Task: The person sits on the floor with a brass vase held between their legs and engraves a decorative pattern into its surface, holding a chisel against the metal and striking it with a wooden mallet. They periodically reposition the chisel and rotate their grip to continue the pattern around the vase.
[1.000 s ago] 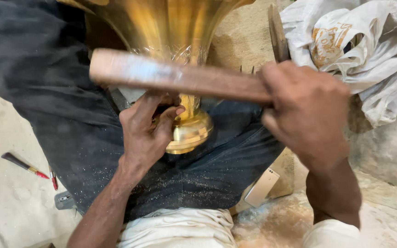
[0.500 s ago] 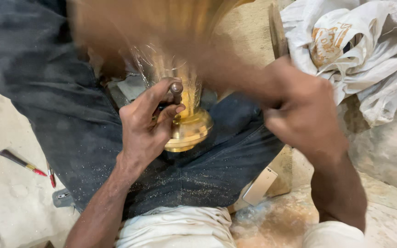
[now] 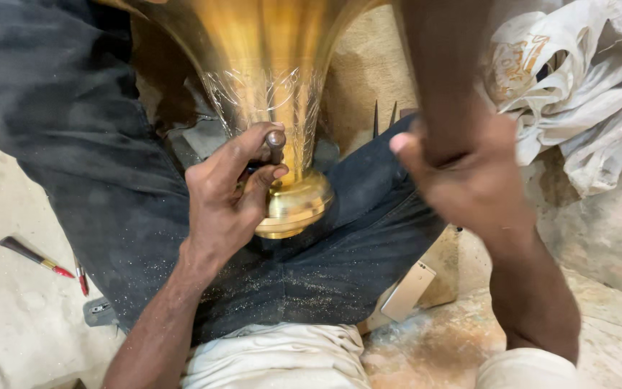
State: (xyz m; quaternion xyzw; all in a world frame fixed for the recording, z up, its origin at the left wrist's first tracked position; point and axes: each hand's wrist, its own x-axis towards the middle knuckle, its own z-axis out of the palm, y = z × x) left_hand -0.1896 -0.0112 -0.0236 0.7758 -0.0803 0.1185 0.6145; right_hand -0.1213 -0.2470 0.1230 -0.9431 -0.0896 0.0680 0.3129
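A flared brass vessel (image 3: 268, 86) with fine engraved lines rests between my legs, its round collar (image 3: 296, 205) toward me. My left hand (image 3: 228, 194) grips a short metal chisel (image 3: 276, 140) with its tip set against the engraved band. My right hand (image 3: 469, 180) is closed around a wooden mallet handle (image 3: 444, 72), which points up and away, blurred by motion. The mallet's head is out of the frame.
Dark jeans (image 3: 109, 173) dusted with brass filings cover my lap. A red-tipped tool (image 3: 34, 256) lies on the floor at the left. A crumpled white cloth bag (image 3: 577, 94) sits at the upper right. A pale flat piece (image 3: 408, 292) lies by my right knee.
The mallet lay across the vessel above the chisel one second ago; my right hand has since swung it upward to a raised position. My left hand stays on the chisel.
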